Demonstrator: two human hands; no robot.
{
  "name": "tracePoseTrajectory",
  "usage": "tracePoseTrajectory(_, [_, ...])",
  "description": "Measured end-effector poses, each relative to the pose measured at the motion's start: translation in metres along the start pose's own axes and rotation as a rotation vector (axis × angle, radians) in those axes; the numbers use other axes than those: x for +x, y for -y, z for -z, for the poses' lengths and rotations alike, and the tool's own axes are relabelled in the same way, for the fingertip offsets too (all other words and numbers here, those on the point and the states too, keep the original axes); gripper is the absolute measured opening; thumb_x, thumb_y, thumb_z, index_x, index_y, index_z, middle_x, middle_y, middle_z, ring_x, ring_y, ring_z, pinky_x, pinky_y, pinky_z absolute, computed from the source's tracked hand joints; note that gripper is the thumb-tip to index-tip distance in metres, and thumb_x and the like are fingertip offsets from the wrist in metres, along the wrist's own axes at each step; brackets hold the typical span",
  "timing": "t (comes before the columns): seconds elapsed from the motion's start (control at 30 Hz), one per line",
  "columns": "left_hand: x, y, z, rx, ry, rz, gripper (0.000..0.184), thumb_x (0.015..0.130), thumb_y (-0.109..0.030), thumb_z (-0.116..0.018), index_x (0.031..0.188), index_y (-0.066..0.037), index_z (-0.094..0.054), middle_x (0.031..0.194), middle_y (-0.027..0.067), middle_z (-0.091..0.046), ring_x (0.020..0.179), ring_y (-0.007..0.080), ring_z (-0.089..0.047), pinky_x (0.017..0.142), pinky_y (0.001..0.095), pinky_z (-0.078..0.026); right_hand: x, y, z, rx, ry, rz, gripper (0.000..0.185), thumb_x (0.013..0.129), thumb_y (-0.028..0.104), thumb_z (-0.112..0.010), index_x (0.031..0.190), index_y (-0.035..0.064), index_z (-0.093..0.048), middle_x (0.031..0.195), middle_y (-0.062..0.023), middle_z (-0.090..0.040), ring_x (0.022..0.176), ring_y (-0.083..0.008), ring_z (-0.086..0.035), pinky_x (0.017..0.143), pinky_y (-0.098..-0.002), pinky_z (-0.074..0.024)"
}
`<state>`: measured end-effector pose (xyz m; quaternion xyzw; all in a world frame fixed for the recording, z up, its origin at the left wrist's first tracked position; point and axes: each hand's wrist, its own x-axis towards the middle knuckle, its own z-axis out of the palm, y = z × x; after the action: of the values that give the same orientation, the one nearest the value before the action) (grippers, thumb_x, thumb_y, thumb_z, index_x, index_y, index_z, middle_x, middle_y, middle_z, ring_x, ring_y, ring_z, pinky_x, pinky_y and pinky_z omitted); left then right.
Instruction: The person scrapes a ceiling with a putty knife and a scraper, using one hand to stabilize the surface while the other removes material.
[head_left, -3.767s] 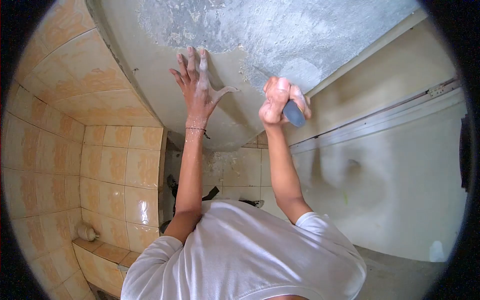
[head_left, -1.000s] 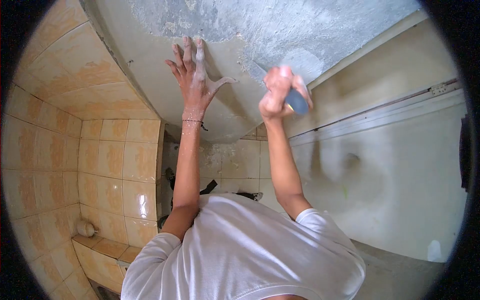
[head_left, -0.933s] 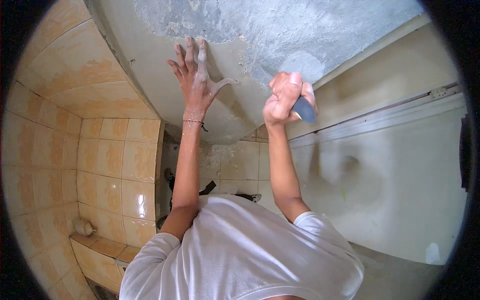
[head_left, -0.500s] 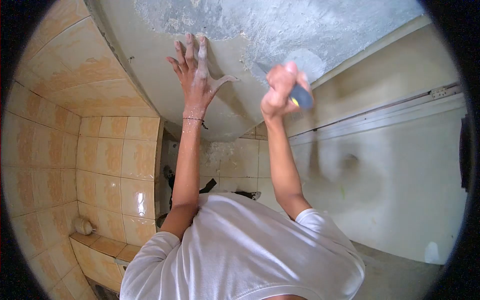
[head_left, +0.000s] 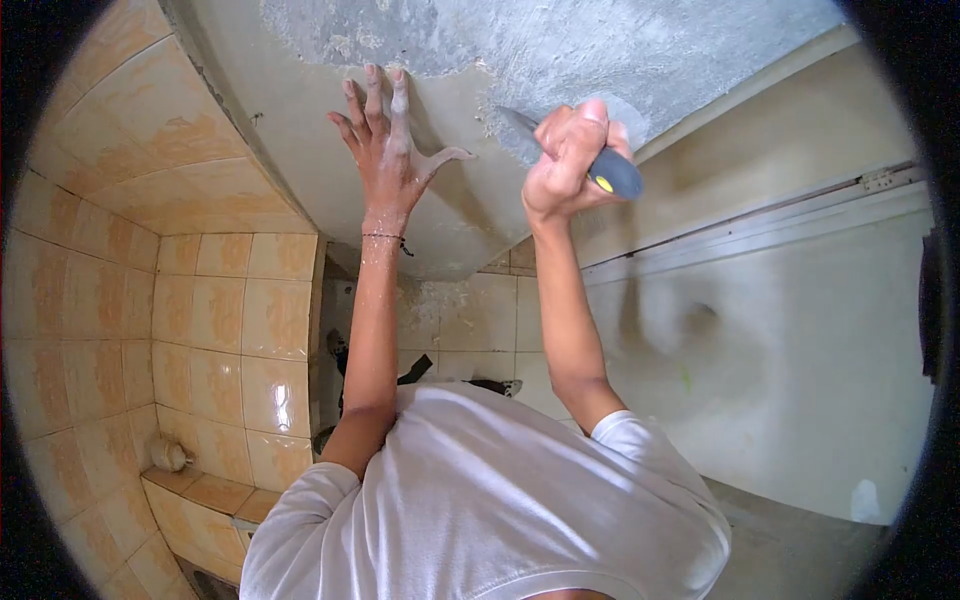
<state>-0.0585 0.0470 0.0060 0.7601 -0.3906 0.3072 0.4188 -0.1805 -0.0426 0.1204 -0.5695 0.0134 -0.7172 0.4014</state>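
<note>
My left hand (head_left: 385, 150) lies against the painted wall (head_left: 440, 225), fingers spread, with pale dust over its fingers and thumb. Its fingertips reach the edge of the bare grey patch (head_left: 560, 60), where the paint is gone. My right hand (head_left: 575, 160) is wrapped round the dark grey handle of a scraper (head_left: 617, 175) with a yellow spot at its end. The blade points up and left, at the ragged border between paint and grey surface; my fist hides part of it. Whether its edge touches the wall I cannot tell.
Orange and cream tiles (head_left: 205, 310) cover the wall at left, with a tiled ledge (head_left: 215, 490) low down bearing a small round object (head_left: 168, 453). A pale panel (head_left: 770, 360) stands at right. Dust and dark items (head_left: 415, 370) lie on the floor tiles below.
My right hand, blurred before, now shows sharply, and the scraper's handle end has shifted slightly right and up. My left hand stays spread on the wall.
</note>
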Motion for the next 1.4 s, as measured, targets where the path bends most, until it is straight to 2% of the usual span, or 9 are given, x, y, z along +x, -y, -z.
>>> tracePoseTrajectory(0.13, [0.000, 0.002, 0.001, 0.048, 0.004, -0.017, 0.132, 0.067, -0.072, -0.082, 0.168, -0.011, -0.022, 0.176, 0.0157, -0.012, 0.162, 0.0414, -0.001, 0.125, 0.0661, 0.001, 0.000, 0.011, 0.003, 0.199, -0.041, 0.029, 0.038, 0.097, 0.009, -0.056, 0.065, 0.0075, -0.036, 0.050, -0.0007, -0.036, 0.042, -0.0105, -0.032, 0.041, -0.0289, -0.0311])
tracePoseTrajectory(0.23, [0.001, 0.000, 0.002, 0.024, 0.009, -0.003, 0.133, 0.066, -0.073, -0.081, 0.168, -0.011, -0.022, 0.176, 0.0154, -0.012, 0.162, 0.0412, 0.000, 0.125, 0.0658, 0.001, -0.004, -0.008, 0.004, -0.068, -0.002, 0.089, 0.038, 0.097, 0.009, -0.055, 0.063, 0.0074, -0.036, 0.051, 0.0004, -0.034, 0.043, -0.0100, -0.032, 0.042, -0.0282, -0.0297])
tracePoseTrajectory(0.7, [0.002, 0.002, 0.001, 0.030, 0.001, 0.003, 0.132, 0.066, -0.073, -0.081, 0.168, -0.011, -0.023, 0.176, 0.0149, -0.012, 0.161, 0.0427, -0.002, 0.124, 0.0677, 0.000, 0.000, -0.001, 0.001, 0.010, -0.050, 0.204, 0.035, 0.098, 0.004, -0.052, 0.065, 0.0061, -0.038, 0.055, -0.0029, -0.043, 0.045, -0.0105, -0.038, 0.044, -0.0296, -0.0351])
tracePoseTrajectory(0.87, [0.001, 0.001, -0.001, 0.009, -0.001, 0.034, 0.131, 0.062, -0.072, -0.081, 0.166, -0.013, -0.029, 0.175, 0.0106, -0.015, 0.162, 0.0382, 0.000, 0.126, 0.0658, 0.001, -0.002, 0.001, 0.010, 0.063, 0.045, 0.014, 0.043, 0.102, 0.013, -0.058, 0.061, 0.0053, -0.047, 0.052, -0.0067, -0.053, 0.046, -0.0123, -0.050, 0.045, -0.0291, -0.0410])
tracePoseTrajectory(1.07, [-0.001, -0.001, 0.002, 0.033, 0.019, -0.003, 0.134, 0.064, -0.069, -0.085, 0.168, -0.011, -0.023, 0.176, 0.0156, -0.011, 0.161, 0.0426, -0.003, 0.125, 0.0671, -0.001, 0.000, 0.005, 0.010, -0.116, 0.001, 0.008, 0.042, 0.103, 0.015, -0.056, 0.065, 0.0071, -0.041, 0.051, -0.0044, -0.047, 0.042, -0.0124, -0.044, 0.042, -0.0286, -0.0377])
tracePoseTrajectory(1.13, [0.000, 0.000, 0.002, 0.037, 0.011, 0.002, 0.134, 0.064, -0.071, -0.084, 0.168, -0.011, -0.022, 0.175, 0.0162, -0.011, 0.161, 0.0422, -0.003, 0.125, 0.0666, -0.002, 0.010, 0.020, 0.012, 0.350, -0.030, -0.010, 0.042, 0.103, 0.015, -0.056, 0.064, 0.0067, -0.041, 0.051, -0.0053, -0.050, 0.042, -0.0137, -0.047, 0.042, -0.0284, -0.0389])
tracePoseTrajectory(1.17, [0.002, 0.001, 0.002, 0.041, 0.007, 0.004, 0.134, 0.064, -0.071, -0.084, 0.168, -0.011, -0.022, 0.175, 0.0162, -0.011, 0.161, 0.0422, -0.003, 0.125, 0.0666, -0.002, 0.015, 0.037, -0.002, 0.197, -0.094, 0.009, 0.045, 0.102, 0.016, -0.051, 0.062, 0.0106, -0.033, 0.050, 0.0025, -0.030, 0.040, -0.0087, -0.024, 0.039, -0.0296, -0.0253])
tracePoseTrajectory(1.3, [-0.001, -0.004, 0.003, 0.033, 0.020, 0.001, 0.135, 0.064, -0.071, -0.084, 0.168, -0.010, -0.023, 0.175, 0.0163, -0.012, 0.161, 0.0424, -0.003, 0.125, 0.0661, -0.003, 0.012, 0.008, -0.009, -0.064, -0.066, 0.104, 0.043, 0.101, 0.016, -0.051, 0.061, 0.0102, -0.033, 0.049, 0.0012, -0.032, 0.040, -0.0089, -0.025, 0.039, -0.0280, -0.0261])
tracePoseTrajectory(1.4, [-0.001, -0.004, 0.005, 0.042, 0.014, 0.004, 0.135, 0.064, -0.071, -0.084, 0.168, -0.010, -0.023, 0.175, 0.0165, -0.013, 0.161, 0.0427, -0.003, 0.125, 0.0661, -0.003, 0.023, 0.027, 0.001, 0.230, -0.013, 0.139, 0.040, 0.099, 0.011, -0.051, 0.063, 0.0096, -0.034, 0.049, 0.0003, -0.033, 0.040, -0.0095, -0.028, 0.038, -0.0289, -0.0266])
